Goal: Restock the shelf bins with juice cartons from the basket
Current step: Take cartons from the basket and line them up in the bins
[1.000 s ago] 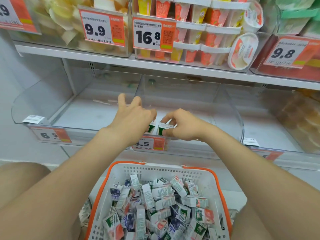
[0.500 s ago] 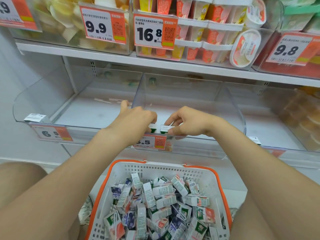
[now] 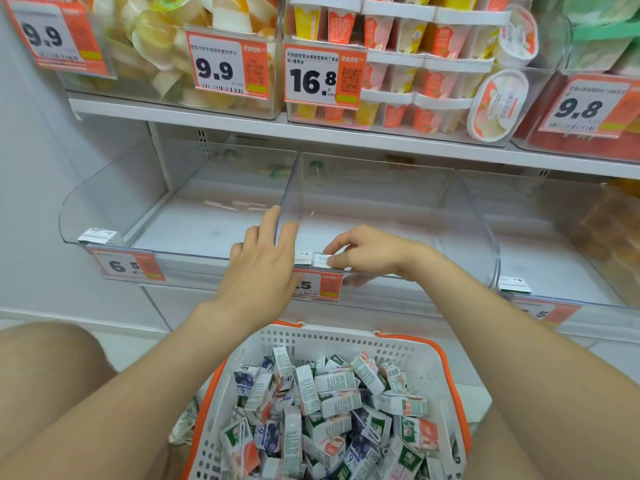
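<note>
The right hand [image 3: 367, 252] pinches the top of a juice carton [image 3: 321, 260] that stands at the front edge of the middle clear bin [image 3: 465, 216]. A second carton [image 3: 302, 258] stands just beside it, next to the left hand [image 3: 263, 261], whose fingers are straight. Below, the white basket [image 3: 346, 336] holds a heap of cartons [image 3: 332, 410].

Basket [image 3: 346, 336] before shelf bin [image 3: 471, 220]; cartons [image 3: 319, 259] inside bin front.
</note>
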A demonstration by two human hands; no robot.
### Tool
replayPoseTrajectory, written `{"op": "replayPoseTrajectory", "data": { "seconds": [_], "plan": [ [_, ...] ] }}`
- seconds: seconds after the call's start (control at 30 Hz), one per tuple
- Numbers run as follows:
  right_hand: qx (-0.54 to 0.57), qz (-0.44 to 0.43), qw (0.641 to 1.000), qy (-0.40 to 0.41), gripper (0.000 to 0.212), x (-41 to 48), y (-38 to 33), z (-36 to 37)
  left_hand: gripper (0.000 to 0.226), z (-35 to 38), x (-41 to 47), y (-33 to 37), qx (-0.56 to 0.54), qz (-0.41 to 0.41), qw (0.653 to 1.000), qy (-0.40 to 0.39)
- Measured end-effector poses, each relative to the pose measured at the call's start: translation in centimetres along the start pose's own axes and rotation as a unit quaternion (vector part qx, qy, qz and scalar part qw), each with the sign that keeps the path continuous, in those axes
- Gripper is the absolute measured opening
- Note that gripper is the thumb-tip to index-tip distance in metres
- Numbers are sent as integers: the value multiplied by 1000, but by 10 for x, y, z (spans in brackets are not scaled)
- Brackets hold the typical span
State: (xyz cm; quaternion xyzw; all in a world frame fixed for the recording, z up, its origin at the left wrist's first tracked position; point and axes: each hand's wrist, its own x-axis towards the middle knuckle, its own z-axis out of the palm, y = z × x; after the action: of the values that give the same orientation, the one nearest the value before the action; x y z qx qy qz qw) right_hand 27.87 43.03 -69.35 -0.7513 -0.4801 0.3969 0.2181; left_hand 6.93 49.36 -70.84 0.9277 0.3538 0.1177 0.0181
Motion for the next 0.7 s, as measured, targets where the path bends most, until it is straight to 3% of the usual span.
{"op": "replayPoseTrajectory", "data": {
  "seconds": [0.13,0.23,0.37,0.43,0.5,0.6,0.7],
  "plan": [
    [-51,-13,999,-5,23,-5,-6,6,63,5,-6,-1,-35,-11,999,35],
    [-161,-71,980,97,30,-15,-9,9,58,12,-16,-1,-20,18,996,89],
    [-192,-198,930,243,28,-57,-14,23,25,10,-31,4,-30,76,982,170],
    [-208,-214,932,203,26,-86,-15,36,16,12,-42,11,-48,91,991,89],
    [-257,-159,949,88,28,-106,-3,55,16,27,-55,17,-50,77,994,-60],
    [-382,-82,917,-78,28,-114,34,88,24,66,-71,21,22,117,966,-228],
    [-438,-17,883,-170,17,-115,76,118,27,107,-85,26,56,154,922,-351]
  ]
}}
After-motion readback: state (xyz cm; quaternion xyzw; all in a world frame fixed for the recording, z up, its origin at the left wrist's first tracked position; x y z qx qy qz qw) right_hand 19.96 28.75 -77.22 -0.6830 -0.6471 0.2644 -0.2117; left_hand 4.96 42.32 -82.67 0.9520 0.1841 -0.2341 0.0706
